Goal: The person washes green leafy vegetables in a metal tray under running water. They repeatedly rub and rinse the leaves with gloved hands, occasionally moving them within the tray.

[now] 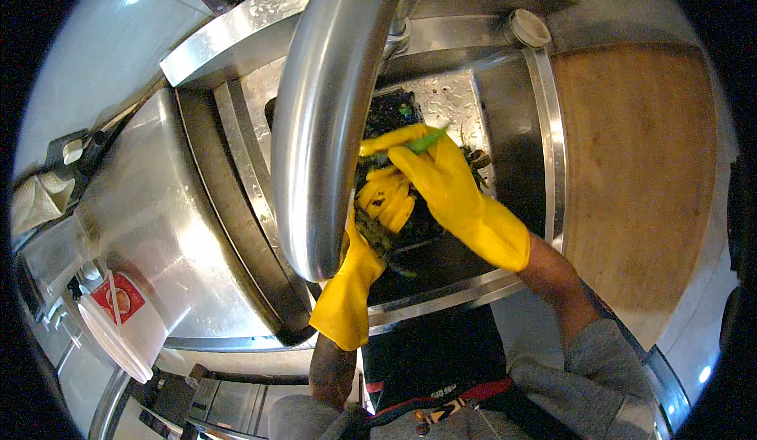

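Observation:
In a stainless steel sink point(520, 144) are my two hands, both in yellow rubber gloves. My left hand point(384, 203) is palm up with bent fingers; a clump of dark, wet debris point(375, 233) lies on its palm and wrist. Above it, my right hand point(440, 174) holds a green piece point(429, 141), perhaps a leaf or a scouring pad, between thumb and fingers. Dark matter with a small green bit point(405, 110) lies beyond the fingers. More brown scraps point(478, 159) lie beside my right hand. The faucet hides part of the left side of the sink.
A large steel faucet spout point(331, 115) hangs over the sink's left part. A wooden board point(633, 185) is to the right, with a round lidded container point(530, 28) at the sink's far right corner. On the left are a steel counter point(159, 203) and a white bucket point(133, 327).

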Available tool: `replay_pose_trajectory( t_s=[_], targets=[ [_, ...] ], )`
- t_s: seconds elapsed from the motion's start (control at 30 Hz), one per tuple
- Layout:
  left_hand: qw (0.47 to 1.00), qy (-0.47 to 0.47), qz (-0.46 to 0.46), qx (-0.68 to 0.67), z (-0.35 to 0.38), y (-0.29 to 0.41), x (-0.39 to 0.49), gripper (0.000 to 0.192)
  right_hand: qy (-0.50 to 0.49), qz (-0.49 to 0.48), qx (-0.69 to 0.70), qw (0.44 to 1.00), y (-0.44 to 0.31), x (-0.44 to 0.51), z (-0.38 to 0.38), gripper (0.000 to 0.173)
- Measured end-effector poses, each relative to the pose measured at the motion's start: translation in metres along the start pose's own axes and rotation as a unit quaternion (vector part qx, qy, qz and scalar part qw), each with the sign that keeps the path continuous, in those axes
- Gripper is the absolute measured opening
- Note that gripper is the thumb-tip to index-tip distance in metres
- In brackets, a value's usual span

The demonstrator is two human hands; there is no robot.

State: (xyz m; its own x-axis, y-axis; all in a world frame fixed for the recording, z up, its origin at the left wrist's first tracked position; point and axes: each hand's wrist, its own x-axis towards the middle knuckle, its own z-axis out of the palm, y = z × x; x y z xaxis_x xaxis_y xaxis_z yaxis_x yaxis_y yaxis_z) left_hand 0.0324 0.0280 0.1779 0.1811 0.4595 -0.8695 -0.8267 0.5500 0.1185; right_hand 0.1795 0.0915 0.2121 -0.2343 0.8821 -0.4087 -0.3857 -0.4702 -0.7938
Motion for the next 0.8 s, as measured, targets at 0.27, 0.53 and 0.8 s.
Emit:
replay_pose_trajectory(
  t_s=[0.27,0.53,0.8],
  targets=[
    [0.945,-0.201,0.253,0.061,0.008,0.016,-0.004,0.047,0.012,0.034,0.207,0.978,0.034,-0.053,0.004,0.015],
    [0.915,-0.32,0.242,0.032,0.0,0.029,0.001,0.036,0.023,0.029,-0.109,0.993,0.025,-0.051,-0.027,0.026],
    [0.722,-0.018,0.546,0.425,-0.01,0.014,-0.007,0.04,-0.117,-0.146,-0.425,0.886,-0.003,-0.027,0.003,0.051]
  ],
)
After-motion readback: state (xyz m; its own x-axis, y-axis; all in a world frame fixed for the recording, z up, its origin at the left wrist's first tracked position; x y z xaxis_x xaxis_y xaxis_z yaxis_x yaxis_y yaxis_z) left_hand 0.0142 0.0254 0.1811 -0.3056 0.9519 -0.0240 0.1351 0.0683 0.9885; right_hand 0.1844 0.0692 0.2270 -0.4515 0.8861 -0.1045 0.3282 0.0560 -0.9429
